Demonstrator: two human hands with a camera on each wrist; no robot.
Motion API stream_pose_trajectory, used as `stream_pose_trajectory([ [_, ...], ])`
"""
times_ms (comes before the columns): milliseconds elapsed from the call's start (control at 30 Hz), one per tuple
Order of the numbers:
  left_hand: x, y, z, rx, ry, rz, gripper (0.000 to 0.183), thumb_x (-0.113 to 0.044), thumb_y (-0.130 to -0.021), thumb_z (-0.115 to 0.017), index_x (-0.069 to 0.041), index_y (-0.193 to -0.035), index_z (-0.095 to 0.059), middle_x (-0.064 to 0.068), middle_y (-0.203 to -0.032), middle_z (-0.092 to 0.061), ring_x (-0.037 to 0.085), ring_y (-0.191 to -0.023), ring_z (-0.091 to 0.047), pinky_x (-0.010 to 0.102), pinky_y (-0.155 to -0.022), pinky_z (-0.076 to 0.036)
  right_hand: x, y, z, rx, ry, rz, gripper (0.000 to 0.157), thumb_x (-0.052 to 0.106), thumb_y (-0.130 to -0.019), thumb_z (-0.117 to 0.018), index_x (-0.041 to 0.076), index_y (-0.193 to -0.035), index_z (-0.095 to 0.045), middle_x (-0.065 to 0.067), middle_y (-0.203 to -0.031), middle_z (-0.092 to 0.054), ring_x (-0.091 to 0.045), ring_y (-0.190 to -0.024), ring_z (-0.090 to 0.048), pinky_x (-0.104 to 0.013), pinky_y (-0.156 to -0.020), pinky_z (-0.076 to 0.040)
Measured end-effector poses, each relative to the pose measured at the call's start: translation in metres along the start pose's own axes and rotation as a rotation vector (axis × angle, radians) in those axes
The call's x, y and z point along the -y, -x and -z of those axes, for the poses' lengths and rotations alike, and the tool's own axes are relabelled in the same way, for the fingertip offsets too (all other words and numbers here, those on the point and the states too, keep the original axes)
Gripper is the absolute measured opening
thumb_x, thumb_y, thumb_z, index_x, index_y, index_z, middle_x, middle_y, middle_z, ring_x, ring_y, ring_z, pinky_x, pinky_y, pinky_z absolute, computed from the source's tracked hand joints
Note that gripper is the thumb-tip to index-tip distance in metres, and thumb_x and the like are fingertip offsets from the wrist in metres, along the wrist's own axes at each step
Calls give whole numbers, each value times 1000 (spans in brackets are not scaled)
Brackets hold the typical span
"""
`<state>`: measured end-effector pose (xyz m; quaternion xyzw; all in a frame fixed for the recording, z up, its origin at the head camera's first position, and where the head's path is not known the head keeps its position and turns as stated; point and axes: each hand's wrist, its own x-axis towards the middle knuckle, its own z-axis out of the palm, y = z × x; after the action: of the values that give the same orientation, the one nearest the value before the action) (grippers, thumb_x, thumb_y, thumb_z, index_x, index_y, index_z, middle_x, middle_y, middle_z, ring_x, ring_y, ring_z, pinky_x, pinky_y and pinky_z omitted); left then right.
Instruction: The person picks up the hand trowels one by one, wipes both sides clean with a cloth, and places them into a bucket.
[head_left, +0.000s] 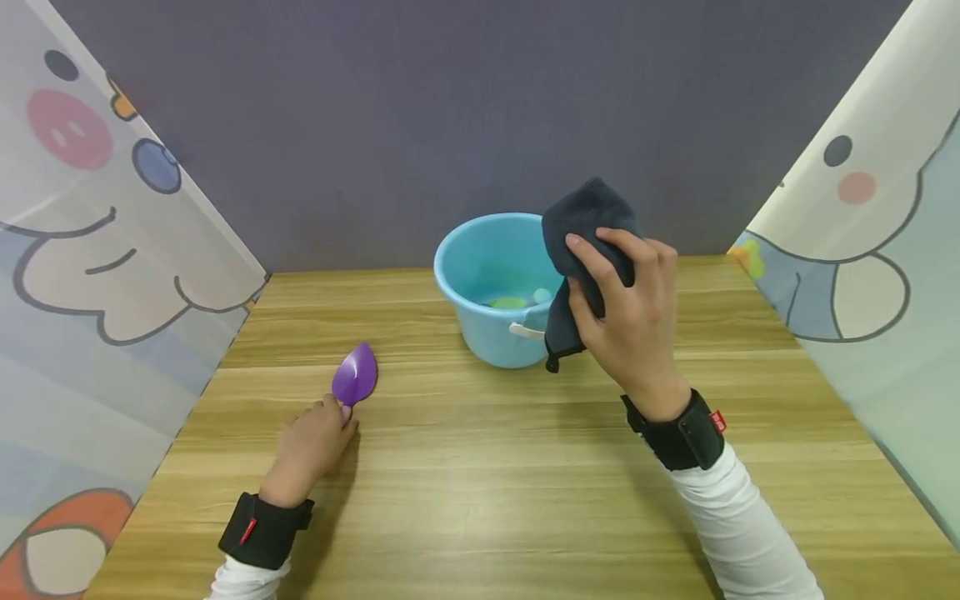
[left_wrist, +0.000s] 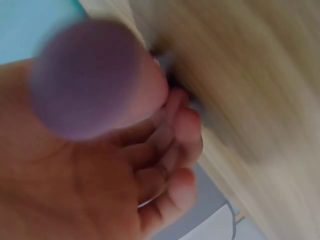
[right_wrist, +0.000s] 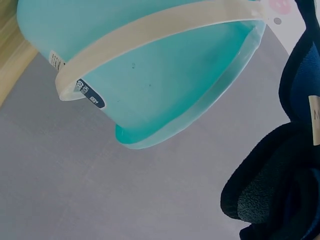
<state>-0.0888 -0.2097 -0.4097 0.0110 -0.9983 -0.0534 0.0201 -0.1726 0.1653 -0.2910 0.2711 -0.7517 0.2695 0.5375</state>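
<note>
On the left of the table, my left hand (head_left: 313, 440) grips the handle of a small purple shovel (head_left: 356, 375). Its pointed blade faces the back wall, on or close to the tabletop; which I cannot tell. The left wrist view shows the handle's rounded purple end (left_wrist: 87, 80), blurred, beside the palm. My right hand (head_left: 633, 308) holds a folded dark towel (head_left: 588, 217) in the air at the right side of a light blue bucket (head_left: 491, 333). The towel partly covers the bucket's rim. In the right wrist view, the towel (right_wrist: 265, 185) has a pale label at the edge.
Inside the bucket lie a green thing (head_left: 508, 303) and a pale blue thing (head_left: 542, 296), mostly hidden. The bucket's white handle (head_left: 527, 331) hangs down in front. A grey wall (head_left: 375, 125) stands behind the wooden table (head_left: 465, 500), with cartoon-printed panels at both sides.
</note>
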Motion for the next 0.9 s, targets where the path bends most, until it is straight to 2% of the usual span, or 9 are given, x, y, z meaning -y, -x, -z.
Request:
stream_pose_trajectory([
  [67, -2, 1, -2, -27, 21, -16, 32, -20, -92, -58, 8, -80, -52, 19, -64, -58, 29, -49, -54, 44, -41, -45, 0, 0, -1, 10, -2, 2, 39, 8, -83, -67, 11, -122, -66, -26, -121, -57, -44, -104, -46, -58, -83, -37],
  [233, -9, 2, -6, -182, 32, -85, 25, -9, -94, -54, 11, -79, -51, 15, -58, -51, 20, -40, -44, 37, -31, -40, 1, 1, -1, 30, -1, 0, 41, 8, -83, -66, 12, -124, -65, -26, -121, -57, -44, -104, -46, -58, -83, -38],
  [333, -13, 2, -6, -255, 64, -93, 24, -7, -95, -52, 12, -80, -49, 15, -59, -48, 19, -40, -40, 33, -29, -36, 2, 1, 0, 35, 1, -2, 41, 8, -83, -66, 12, -124, -65, -26, -121, -57, -44, -104, -45, -58, -83, -38],
  [433, -18, 1, -4, -348, 86, -100, 22, -7, -94, -53, 11, -83, -49, 15, -59, -46, 17, -37, -37, 31, -27, -31, 2, 2, 0, 37, 2, -2, 41, 8, -83, -66, 12, -124, -65, -26, -121, -56, -44, -104, -45, -58, -83, -38],
  [500, -21, -2, 0, -435, 82, -129, 20, -5, -92, -56, 12, -84, -51, 15, -57, -47, 16, -34, -35, 29, -26, -28, 2, 2, 0, 42, 4, 2, 41, 8, -83, -66, 12, -125, -64, -26, -122, -56, -44, -104, -45, -58, -83, -38],
  [567, -25, -4, 6, -495, 74, -150, 19, -5, -92, -57, 12, -88, -52, 13, -54, -47, 14, -32, -32, 27, -26, -23, 3, 3, 0, 45, 3, 7, 42, 8, -83, -66, 12, -125, -64, -26, -122, -56, -44, -104, -45, -58, -83, -38],
  [667, -34, -6, 20, -529, 77, -149, 20, -9, -93, -56, 11, -95, -55, 10, -50, -48, 13, -32, -31, 25, -28, -19, 4, 3, 0, 48, 1, 13, 42, 7, -83, -66, 12, -125, -64, -26, -122, -56, -43, -104, -45, -58, -83, -38],
  [800, -48, -9, 41, -509, 106, -111, 25, -17, -96, -53, 6, -105, -56, 7, -51, -48, 13, -33, -31, 24, -30, -17, 6, 4, 0, 44, -6, 12, 42, 7, -83, -66, 12, -125, -64, -26, -122, -56, -44, -104, -45, -58, -83, -38],
  [900, -61, -13, 56, -527, 107, -112, 29, -21, -96, -53, 5, -109, -57, 7, -52, -50, 13, -33, -31, 25, -30, -17, 7, 4, 0, 39, -12, 12, 42, 7, -83, -66, 12, -124, -64, -26, -122, -56, -44, -104, -45, -58, -83, -39],
])
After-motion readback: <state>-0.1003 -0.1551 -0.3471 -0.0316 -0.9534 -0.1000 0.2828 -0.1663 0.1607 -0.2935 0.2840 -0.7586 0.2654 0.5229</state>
